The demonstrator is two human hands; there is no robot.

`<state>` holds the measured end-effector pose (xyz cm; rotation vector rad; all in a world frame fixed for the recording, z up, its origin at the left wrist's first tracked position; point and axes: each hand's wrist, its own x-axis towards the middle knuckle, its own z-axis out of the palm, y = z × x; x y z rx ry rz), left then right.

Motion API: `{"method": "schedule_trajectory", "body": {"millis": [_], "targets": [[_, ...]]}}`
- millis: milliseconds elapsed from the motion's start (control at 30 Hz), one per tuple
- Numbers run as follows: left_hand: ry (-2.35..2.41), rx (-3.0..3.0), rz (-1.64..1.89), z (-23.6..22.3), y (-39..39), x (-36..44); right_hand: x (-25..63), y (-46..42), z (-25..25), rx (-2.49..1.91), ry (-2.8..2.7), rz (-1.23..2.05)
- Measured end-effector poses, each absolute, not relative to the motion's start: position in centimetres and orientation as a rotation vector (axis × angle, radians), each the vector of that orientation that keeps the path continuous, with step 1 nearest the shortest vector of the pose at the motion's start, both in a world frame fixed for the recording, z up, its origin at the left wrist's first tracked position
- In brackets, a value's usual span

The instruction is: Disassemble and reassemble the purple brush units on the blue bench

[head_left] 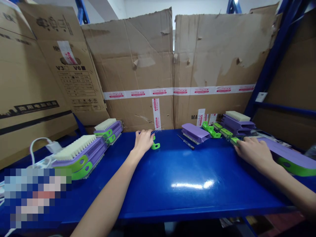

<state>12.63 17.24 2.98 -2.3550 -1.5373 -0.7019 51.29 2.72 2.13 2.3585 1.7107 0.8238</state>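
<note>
My left hand (143,140) rests on the blue table (172,177) near the back wall, its fingers curled over a small green plastic piece (155,145) that sticks out to its right. My right hand (253,150) lies at the right side, fingers closed on a green piece (235,141) at the end of a row of green parts (217,130). A purple brush body (195,132) lies bristles-down between the hands, and a small screwdriver (185,142) lies in front of it.
Stacked purple brushes with white bristles and green handles lie at the left (81,154) and further back (108,129). More purple brushes stand at the right (237,122), with a long one (288,156) behind my right arm. Cardboard sheets (172,69) wall the back. White cables (39,153) lie at the far left.
</note>
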Motion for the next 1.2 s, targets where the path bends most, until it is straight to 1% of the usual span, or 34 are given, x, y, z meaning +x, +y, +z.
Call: {"method": "schedule_trajectory", "body": {"millis": [667, 767, 1000, 1100, 1200], "targets": [[-1.516, -2.387, -0.749, 2.7, 17.2, 13.0, 51.7, 3.5, 2.5, 2.329, 1.774, 0.818], [-1.471, -2.407, -0.801, 2.8, 17.0, 13.1, 51.2, 3.8, 2.9, 2.358, 1.8, 0.901], [-1.268, -2.37, -0.996, 3.3, 15.8, 13.8, 46.7, 6.6, 4.2, 2.326, 2.105, 1.266], [-1.119, -2.359, -1.07, 3.3, 15.4, 14.2, 43.5, 8.4, 4.8, 2.145, 2.373, 1.325], [-0.874, -2.386, -1.089, 3.3, 15.1, 14.6, 40.1, 10.0, 5.2, 1.84, 2.686, 1.39]]}}
